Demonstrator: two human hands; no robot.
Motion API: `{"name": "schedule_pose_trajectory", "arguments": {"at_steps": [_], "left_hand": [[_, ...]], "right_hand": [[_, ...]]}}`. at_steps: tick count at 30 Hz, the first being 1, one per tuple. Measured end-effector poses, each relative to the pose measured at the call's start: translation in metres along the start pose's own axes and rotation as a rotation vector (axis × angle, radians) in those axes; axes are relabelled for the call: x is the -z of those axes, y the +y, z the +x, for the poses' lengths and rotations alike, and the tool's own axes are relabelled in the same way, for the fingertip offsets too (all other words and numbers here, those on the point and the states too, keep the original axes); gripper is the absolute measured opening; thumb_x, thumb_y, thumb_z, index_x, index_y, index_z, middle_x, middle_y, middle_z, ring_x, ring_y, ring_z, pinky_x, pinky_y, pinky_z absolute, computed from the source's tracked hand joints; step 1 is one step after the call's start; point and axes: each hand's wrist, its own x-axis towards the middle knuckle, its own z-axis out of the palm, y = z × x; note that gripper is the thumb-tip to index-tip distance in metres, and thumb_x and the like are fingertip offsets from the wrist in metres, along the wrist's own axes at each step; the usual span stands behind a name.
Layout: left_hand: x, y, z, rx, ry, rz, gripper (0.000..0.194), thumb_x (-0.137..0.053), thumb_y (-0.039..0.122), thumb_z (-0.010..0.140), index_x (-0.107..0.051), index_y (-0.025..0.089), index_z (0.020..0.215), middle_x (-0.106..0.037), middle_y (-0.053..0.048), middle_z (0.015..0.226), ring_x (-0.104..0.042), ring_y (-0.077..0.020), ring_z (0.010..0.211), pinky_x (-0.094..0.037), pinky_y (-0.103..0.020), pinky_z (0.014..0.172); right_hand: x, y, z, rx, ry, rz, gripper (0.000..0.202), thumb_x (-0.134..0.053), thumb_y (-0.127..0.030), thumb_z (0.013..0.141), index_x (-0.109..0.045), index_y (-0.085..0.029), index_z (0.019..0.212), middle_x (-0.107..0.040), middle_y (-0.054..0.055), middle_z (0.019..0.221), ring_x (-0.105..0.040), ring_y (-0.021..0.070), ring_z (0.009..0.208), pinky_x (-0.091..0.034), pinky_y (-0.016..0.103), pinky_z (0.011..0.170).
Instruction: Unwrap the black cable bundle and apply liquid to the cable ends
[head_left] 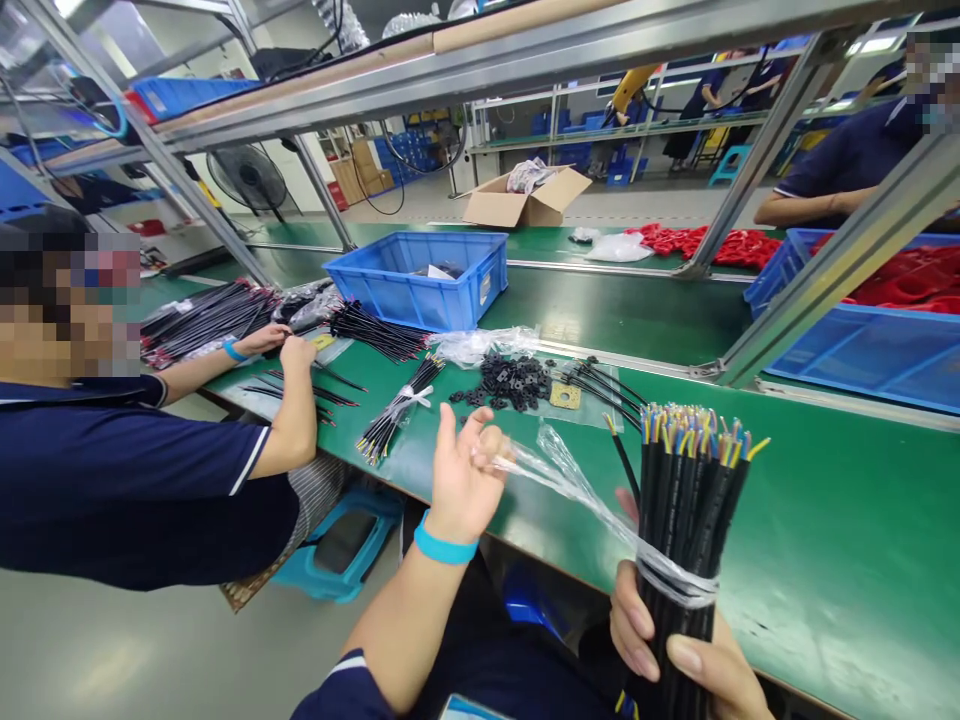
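Gripping a bundle of black cables (686, 520) upright at about five o'clock in the view, the right hand (679, 650) has its fingers and thumb wrapped around the lower part, just under a band of clear plastic film (585, 495) wound round the bundle. The stripped ends, with yellow, blue and other coloured cores, fan out at the top. The left hand (465, 475), near the middle of the view and wearing a blue wristband (444, 547), pinches the free end of that film between thumb and fingertips, the other fingers loosely spread; the film stretches taut from it towards four o'clock, down to the bundle.

On the green workbench (825, 520) towards twelve o'clock lie a heap of small black parts (510, 380) and a tied cable bunch (397, 410), with a blue bin (420, 275) beyond. At nine o'clock a co-worker's hand (296, 352) rests among loose cables (202, 315).
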Motion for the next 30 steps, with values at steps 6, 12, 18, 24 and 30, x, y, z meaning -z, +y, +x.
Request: {"name": "schedule_pose_trajectory", "arguments": {"at_steps": [6, 12, 18, 24, 30], "left_hand": [[0.022, -0.024, -0.010, -0.921, 0.044, 0.963, 0.060, -0.063, 0.066, 0.096, -0.054, 0.029, 0.142, -0.056, -0.011, 0.148, -0.051, -0.0265, 0.141, -0.041, -0.040, 0.113], [0.004, -0.053, -0.043, -1.008, -0.642, 1.491, 0.081, -0.068, 0.064, 0.092, -0.038, 0.024, 0.156, -0.073, -0.013, 0.123, -0.064, -0.0331, 0.130, -0.032, -0.053, 0.123], [-0.011, -0.034, -0.054, -0.495, -0.746, 1.535, 0.026, -0.050, 0.037, 0.108, -0.068, 0.021, 0.098, -0.067, -0.002, 0.072, -0.064, -0.0174, 0.064, -0.047, -0.027, 0.063], [-0.060, 0.024, -0.059, -0.459, -1.017, 1.495, 0.037, -0.041, 0.030, 0.110, -0.066, 0.021, 0.084, -0.068, -0.003, 0.072, -0.062, -0.0164, 0.064, -0.044, -0.026, 0.064], [-0.100, 0.075, 0.017, -0.654, -0.837, 1.722, 0.032, -0.053, 0.033, 0.103, -0.068, 0.020, 0.078, -0.063, 0.000, 0.071, -0.056, -0.0164, 0.067, -0.038, -0.026, 0.068]], "right_hand": [[-0.001, -0.013, 0.008, 0.020, 0.003, -0.209, 0.043, -0.075, -0.062, 0.081, -0.067, -0.021, 0.089, -0.057, 0.003, 0.071, -0.047, 0.0139, 0.055, -0.038, 0.030, 0.053], [0.000, -0.018, 0.015, 0.164, 0.186, -0.569, 0.041, -0.079, -0.055, 0.085, -0.068, -0.021, 0.104, -0.072, 0.008, 0.086, -0.066, 0.0198, 0.073, -0.055, 0.030, 0.065], [0.006, -0.032, 0.018, 0.322, 0.360, -0.984, 0.093, -0.072, -0.050, 0.090, -0.028, -0.021, 0.166, -0.069, 0.015, 0.131, -0.070, 0.0274, 0.115, -0.059, 0.040, 0.095], [0.031, -0.040, 0.017, 0.428, 0.294, -1.635, 0.105, -0.058, -0.027, 0.087, 0.004, -0.012, 0.170, -0.071, 0.004, 0.073, -0.063, 0.0237, 0.045, -0.047, 0.028, 0.041], [0.025, -0.044, -0.008, 0.462, -0.037, -1.632, 0.109, -0.053, -0.014, 0.079, 0.005, -0.019, 0.171, -0.078, 0.010, 0.092, -0.073, 0.0253, 0.059, -0.058, 0.030, 0.050]]}}
